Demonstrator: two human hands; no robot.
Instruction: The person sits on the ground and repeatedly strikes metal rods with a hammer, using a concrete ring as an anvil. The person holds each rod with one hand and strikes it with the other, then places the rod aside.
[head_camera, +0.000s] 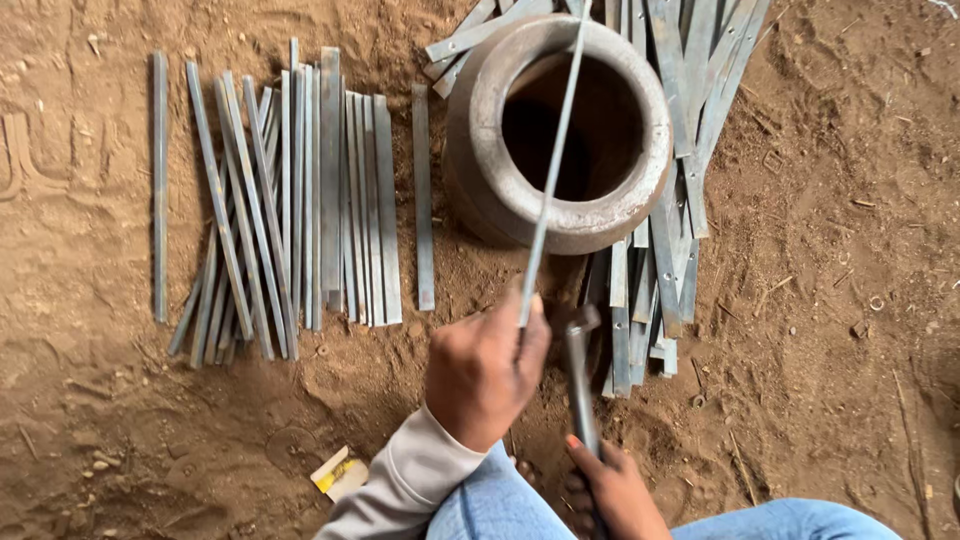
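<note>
right hand low in frame, fingers closed on hammer, head up near strip's lower end. left hand gripping thin metal strip laid across clay pot rim as support. more strips sorted on dirt floor.

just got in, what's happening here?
A person crouches on a dirt floor. Their left hand holds one thin metal strip across the mouth of a clay pot, while the right hand grips a hammer. One pile of strips lies left of the pot, another behind it.
</note>
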